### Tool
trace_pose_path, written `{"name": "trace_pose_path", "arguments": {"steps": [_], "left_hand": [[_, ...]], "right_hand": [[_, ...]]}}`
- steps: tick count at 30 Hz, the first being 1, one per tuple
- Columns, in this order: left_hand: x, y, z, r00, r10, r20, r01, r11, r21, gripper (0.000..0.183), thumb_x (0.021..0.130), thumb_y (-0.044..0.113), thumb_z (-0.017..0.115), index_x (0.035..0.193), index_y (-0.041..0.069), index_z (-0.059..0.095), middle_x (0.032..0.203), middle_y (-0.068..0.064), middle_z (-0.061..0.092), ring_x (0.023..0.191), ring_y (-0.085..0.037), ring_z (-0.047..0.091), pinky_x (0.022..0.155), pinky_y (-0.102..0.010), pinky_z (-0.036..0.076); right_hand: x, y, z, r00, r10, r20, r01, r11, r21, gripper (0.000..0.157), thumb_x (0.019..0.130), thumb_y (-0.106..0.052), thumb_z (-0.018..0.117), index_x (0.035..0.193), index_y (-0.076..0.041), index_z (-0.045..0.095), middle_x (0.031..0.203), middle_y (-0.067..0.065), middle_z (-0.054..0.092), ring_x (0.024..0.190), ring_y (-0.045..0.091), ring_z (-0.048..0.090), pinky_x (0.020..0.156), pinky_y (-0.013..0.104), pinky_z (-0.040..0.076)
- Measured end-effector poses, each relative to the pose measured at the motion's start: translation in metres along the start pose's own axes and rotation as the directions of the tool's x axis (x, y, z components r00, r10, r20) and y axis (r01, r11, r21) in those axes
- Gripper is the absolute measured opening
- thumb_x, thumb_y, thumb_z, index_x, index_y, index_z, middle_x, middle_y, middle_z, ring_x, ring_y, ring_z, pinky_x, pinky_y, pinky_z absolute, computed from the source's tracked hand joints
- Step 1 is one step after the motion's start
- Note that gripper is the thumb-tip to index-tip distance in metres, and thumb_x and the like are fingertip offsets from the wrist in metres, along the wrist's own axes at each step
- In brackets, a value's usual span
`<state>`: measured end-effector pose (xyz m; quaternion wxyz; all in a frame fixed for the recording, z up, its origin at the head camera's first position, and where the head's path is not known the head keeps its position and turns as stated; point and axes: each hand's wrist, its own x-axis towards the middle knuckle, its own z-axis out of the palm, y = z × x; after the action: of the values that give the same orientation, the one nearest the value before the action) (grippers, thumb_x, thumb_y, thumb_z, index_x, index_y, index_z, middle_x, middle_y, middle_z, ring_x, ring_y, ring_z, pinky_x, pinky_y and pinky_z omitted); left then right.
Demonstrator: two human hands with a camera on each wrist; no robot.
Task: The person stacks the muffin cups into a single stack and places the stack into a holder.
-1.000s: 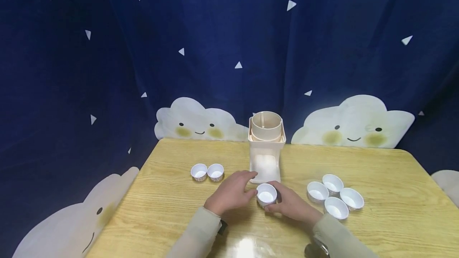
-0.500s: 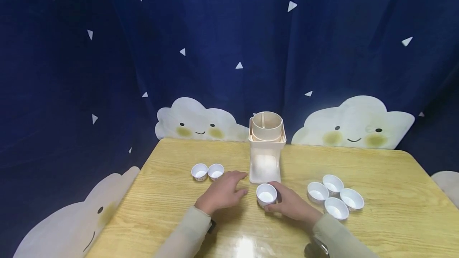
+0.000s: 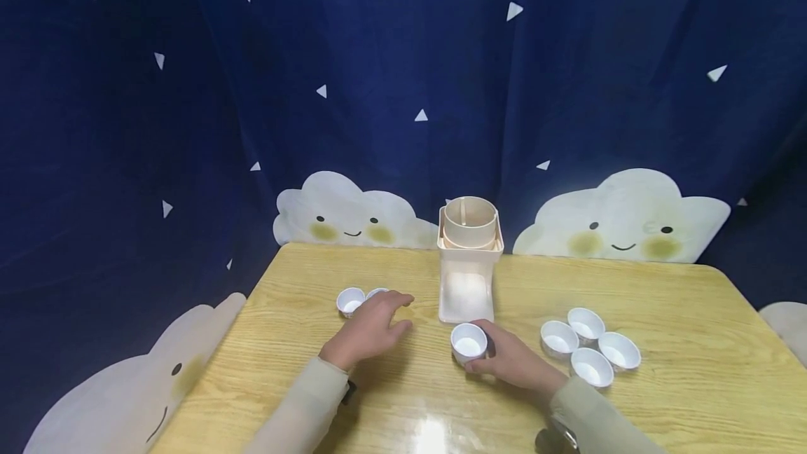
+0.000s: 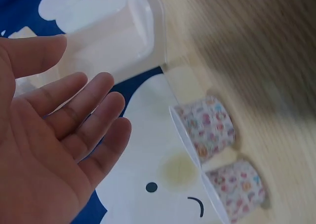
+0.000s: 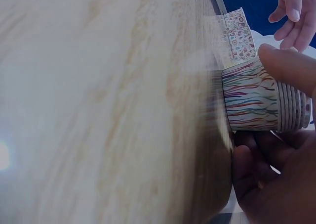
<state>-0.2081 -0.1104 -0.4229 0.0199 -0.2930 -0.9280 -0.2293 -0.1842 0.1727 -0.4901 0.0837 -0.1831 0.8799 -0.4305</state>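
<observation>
My right hand grips a short stack of paper baking cups, thumb and fingers on either side, in front of the beige stand. In the right wrist view that stack has coloured wavy stripes and several nested rims, and it stands on the table. My left hand hovers over the table to the left, fingers loosely extended, holding nothing. Behind it are two paper cups; the left cup shows, while the hand covers most of the other. Small coloured prints cover both cups in the left wrist view.
A beige plastic stand with a round tube on top rises at the table's back middle. Several white-lined paper cups cluster on the right of the wooden table. A dark blue curtain with cloud faces hangs behind.
My left hand has moved away from the cup stack, leftward toward the two cups, and now partly covers one. The right hand stays on the stack in the same place.
</observation>
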Motion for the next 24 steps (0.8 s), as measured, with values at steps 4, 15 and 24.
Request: {"name": "trace_pose_path", "arguments": {"steps": [4,15,24], "left_hand": [[-0.004,-0.01,-0.005,0.999,-0.033,-0.006,0.033,0.999,-0.014,0.041,0.096,0.021,0.063,0.132,0.003,0.06,0.132,-0.012,0.064,0.126,-0.033,0.057,0.105,-0.047,0.047],[-0.008,-0.044,-0.017,0.982,-0.157,-0.1,0.159,0.987,0.003,0.039,0.089,0.015,0.071,0.124,0.001,0.065,0.124,-0.014,0.067,0.121,-0.033,0.057,0.103,-0.047,0.047],[-0.008,-0.072,-0.015,0.973,-0.178,-0.149,0.18,0.984,-0.003,0.04,0.087,0.015,0.07,0.126,0.003,0.064,0.132,-0.016,0.062,0.128,-0.036,0.052,0.109,-0.05,0.042]], "right_hand": [[-0.001,-0.003,0.001,1.0,-0.012,0.009,0.012,1.0,0.003,0.065,0.079,-0.034,0.082,0.131,-0.01,0.054,0.117,0.002,0.066,0.11,0.021,0.061,0.095,0.034,0.046],[0.0,0.003,0.002,1.0,-0.017,-0.013,0.017,1.0,-0.022,0.064,0.078,-0.034,0.083,0.13,-0.012,0.055,0.113,-0.001,0.067,0.104,0.014,0.061,0.091,0.03,0.047],[-0.001,0.003,0.001,1.0,-0.016,0.003,0.016,1.0,0.011,0.064,0.079,-0.033,0.082,0.131,-0.011,0.054,0.115,0.001,0.066,0.106,0.014,0.06,0.092,0.029,0.046]]}}
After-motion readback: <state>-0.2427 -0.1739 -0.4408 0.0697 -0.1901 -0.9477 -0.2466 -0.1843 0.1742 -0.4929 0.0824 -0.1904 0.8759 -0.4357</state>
